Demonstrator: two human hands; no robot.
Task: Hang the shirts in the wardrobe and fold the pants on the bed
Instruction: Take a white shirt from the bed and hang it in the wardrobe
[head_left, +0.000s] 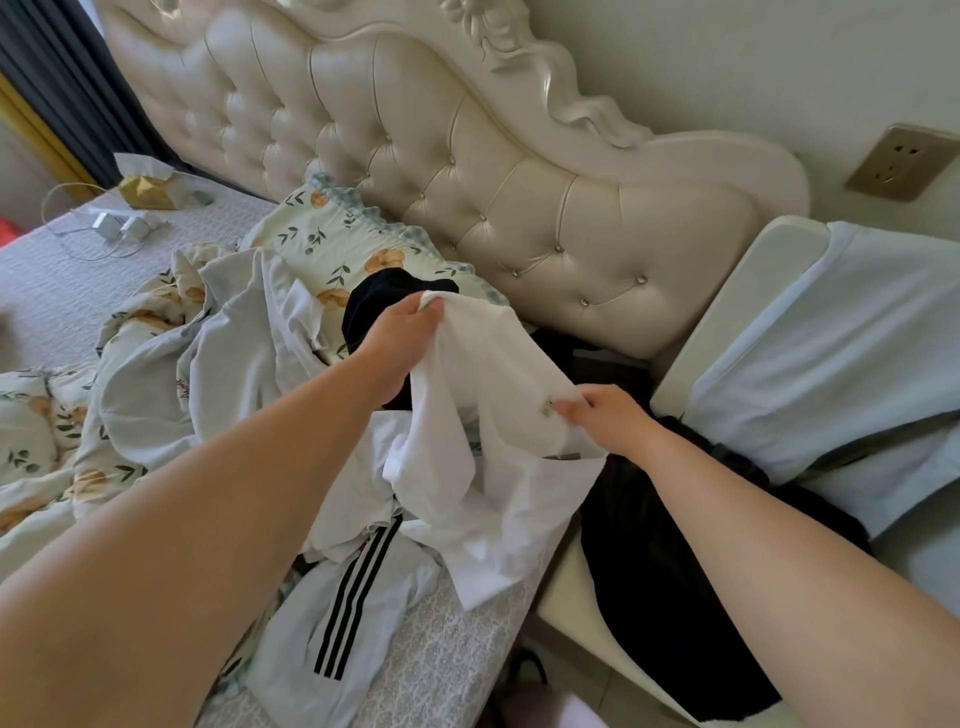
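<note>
The bed (67, 291) carries everything, its tufted headboard (415, 156) along the far edge and a floral quilt (52, 467) pushed in a heap toward the left, probably to free the right side for sorting. Against the headboard a floral pillow (337, 244) lies with a black garment (374, 301) dropped on it. Along the bed's right edge unsorted clothes are piled loosely, among them a white piece with black stripes (358, 597), likely the pants waiting to be folded; another dark garment (665, 571) hangs over that edge onto the bedside unit. Above this pile, near the right-hand headboard corner, the white shirt (483, 415) is lifted clear, its lower part draping down onto the pile. It is held at two separated points, seemingly to spread it and find the shoulders or collar for hanging. The left hand (400, 332) is closed, pinching the upper edge of the fabric high up; the right hand (608, 415) is closed too, pinching the cloth lower and nearer, beside a small label. No wardrobe or hanger is in view.
</note>
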